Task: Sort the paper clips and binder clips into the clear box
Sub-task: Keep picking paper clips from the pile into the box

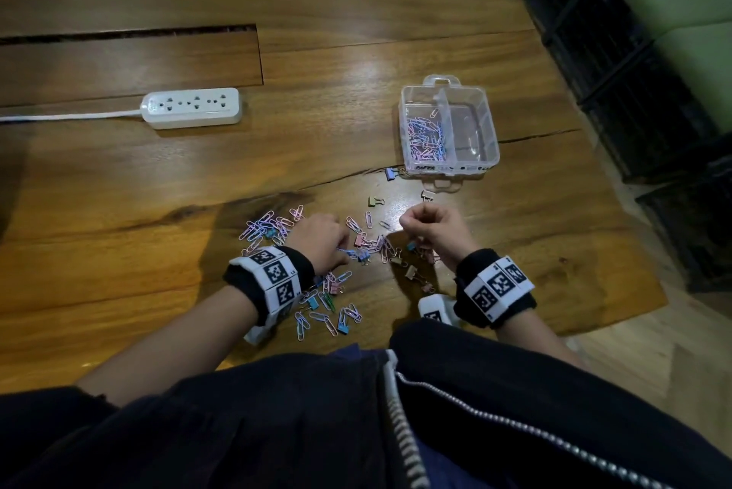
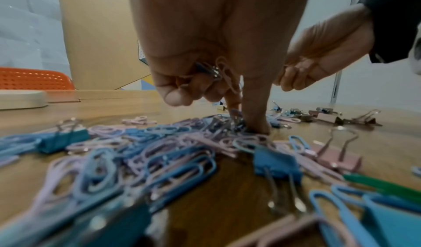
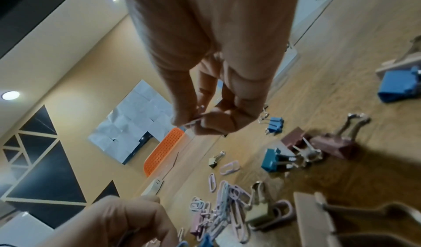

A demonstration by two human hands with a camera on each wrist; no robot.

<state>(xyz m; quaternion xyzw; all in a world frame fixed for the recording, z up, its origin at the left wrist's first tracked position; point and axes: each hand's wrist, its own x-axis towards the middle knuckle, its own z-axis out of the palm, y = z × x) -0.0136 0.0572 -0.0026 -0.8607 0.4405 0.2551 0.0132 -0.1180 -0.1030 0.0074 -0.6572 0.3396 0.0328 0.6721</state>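
The clear box [image 1: 491, 139] stands at the far right, split in two. Its left compartment holds several paper clips [image 1: 426, 137]; the right one looks bare. A mixed pile of pastel paper clips and binder clips [image 1: 372, 245] lies in front of me. My left hand [image 1: 342, 250] is down in the pile. In the left wrist view my left hand [image 2: 216, 96] keeps a binder clip and a pink paper clip [image 2: 216, 70] in its curled fingers, and one finger [image 2: 257, 123] presses on the heap. My right hand [image 1: 412, 217] hovers above the table and pinches a thin pale clip [image 3: 193, 122].
A white power strip [image 1: 192, 107] with its cord lies at the far left. Single binder clips [image 1: 391, 172] sit between the pile and the box. The table edge runs along the right, with dark crates [image 1: 633, 72] beyond. An orange chair [image 2: 34, 78] stands behind the table.
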